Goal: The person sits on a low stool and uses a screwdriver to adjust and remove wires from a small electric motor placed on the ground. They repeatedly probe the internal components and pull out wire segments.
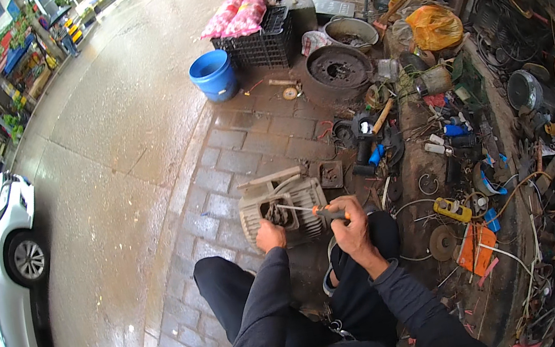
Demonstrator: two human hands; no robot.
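Note:
On the paving before my knees lies an electric motor [306, 190] with a finned grey housing. Its terminal box [293, 218] is uncovered, and dark wiring or a terminal block shows inside. My right hand [350, 227] grips the orange and dark handle of a screwdriver [296, 207], whose shaft reaches into the terminal box. My left hand [270, 234] rests at the near left edge of that box, fingers curled; whether they pinch something is hidden. A square metal cover plate [331, 173] lies on the bricks just beyond the motor.
Tools and scrap, including a hammer with a wooden handle [383, 116] and a yellow pendant control [452, 209], crowd the right side. Farther off stand a blue bucket [213, 76], a black crate [258, 48] and a rusty wheel rim [339, 68]. A white car [6, 282] is on the wet road.

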